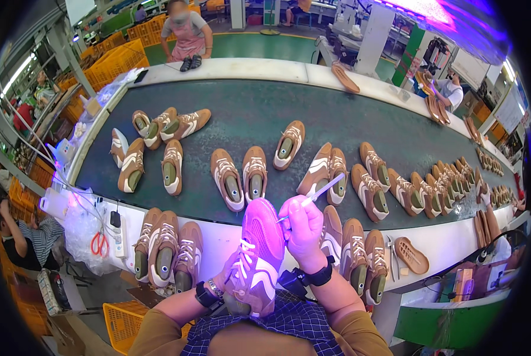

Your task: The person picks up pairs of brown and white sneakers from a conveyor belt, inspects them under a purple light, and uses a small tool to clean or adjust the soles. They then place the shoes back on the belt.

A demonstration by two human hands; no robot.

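A brown and white laced shoe (256, 255) is held sole-up in front of me, lit purple, on a green last. My left hand (230, 283) grips it from below at the laces and is mostly hidden behind it. Over the toe end of the sole is my right hand (301, 222), closed on a thin white brush or pen (319, 193) with its tip at the sole. Both wrists wear dark bands.
A dark conveyor belt (247, 113) carries several matching shoes. More shoes stand on the white ledge at left (164, 252) and right (354, 252). Red scissors (99, 242) lie at left, loose soles (410, 255) at right. Another worker (185, 32) stands across the belt; orange crates (114, 62) behind.
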